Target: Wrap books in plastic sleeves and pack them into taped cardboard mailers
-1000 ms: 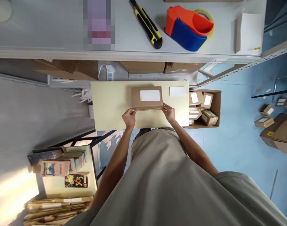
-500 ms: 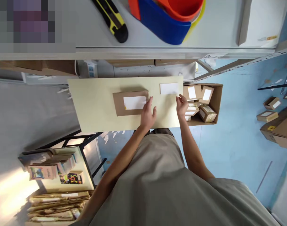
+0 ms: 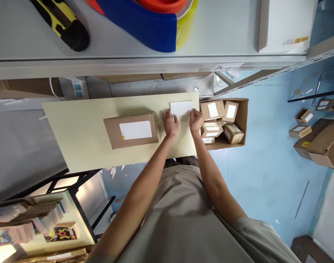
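Note:
A white rectangular label lies on the cream tabletop, close to its far right corner. My right hand is at the label's lower right corner, its fingers closed in a pinch there. At the lower left corner is my left hand, fingers bent and thumb a little apart from them, near or touching the edge. To the left of my hands rests a closed brown cardboard box with a white label on top.
An open carton of small labelled boxes stands against the table's right end. On the grey shelf above are a yellow-black box cutter, a blue tape dispenser and a white box. Books fill a rack at lower left.
My left hand has left the labelled box and moved right to the white label. My right hand has closed in on the label's right corner. The view has shifted.

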Tool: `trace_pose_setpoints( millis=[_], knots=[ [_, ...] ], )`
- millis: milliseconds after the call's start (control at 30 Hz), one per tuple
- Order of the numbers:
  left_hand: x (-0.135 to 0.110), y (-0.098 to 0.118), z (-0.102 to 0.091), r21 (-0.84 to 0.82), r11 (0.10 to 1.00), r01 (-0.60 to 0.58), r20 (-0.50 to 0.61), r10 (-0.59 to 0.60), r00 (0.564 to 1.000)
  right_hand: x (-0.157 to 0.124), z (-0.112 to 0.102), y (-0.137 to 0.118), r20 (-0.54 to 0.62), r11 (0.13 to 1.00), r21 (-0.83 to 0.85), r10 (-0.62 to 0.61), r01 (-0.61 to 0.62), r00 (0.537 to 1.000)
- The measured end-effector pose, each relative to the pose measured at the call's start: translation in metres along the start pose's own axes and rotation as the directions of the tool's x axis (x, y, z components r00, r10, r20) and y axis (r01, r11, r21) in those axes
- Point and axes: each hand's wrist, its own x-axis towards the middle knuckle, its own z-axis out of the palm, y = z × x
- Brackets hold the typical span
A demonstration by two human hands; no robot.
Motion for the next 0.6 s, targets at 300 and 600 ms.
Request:
trace_pose_setpoints(
  millis=[300,600],
  knots=[
    [0.0,0.019,-0.009,-0.062,0.99,0.124,-0.084,-0.129,0.988,-0.003,-0.011,-0.017,-0.013,0.993,0.102,0.059,-0.057,0.998],
    [0.014,0.031,-0.016,-0.156,0.963,0.22,-0.092,-0.236,0.967,0.002,-0.024,-0.032,-0.027,0.983,0.145,0.121,-0.116,0.992]
  ],
)
